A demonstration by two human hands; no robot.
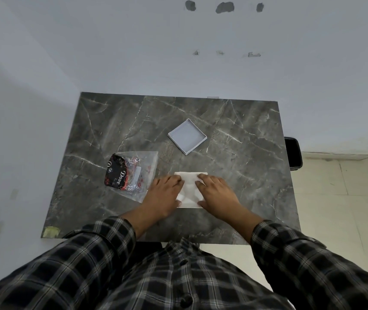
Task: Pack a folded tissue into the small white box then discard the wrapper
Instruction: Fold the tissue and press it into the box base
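A white tissue (189, 190) lies flat on the dark marble table (245, 166), near its front edge. My left hand (164, 195) presses on the tissue's left side, and my right hand (217, 193) presses on its right side, fingers spread flat. Both hands cover part of the tissue. The small white box (187, 136) sits open and empty further back at the table's middle, turned like a diamond. A clear plastic wrapper (138, 173) with a black and red printed pack inside lies left of my left hand.
A black bin (293, 153) stands on the tiled floor by the table's right edge. A white wall rises behind the table and to its left. A bit of yellowish tape (51, 232) marks the table's front left corner.
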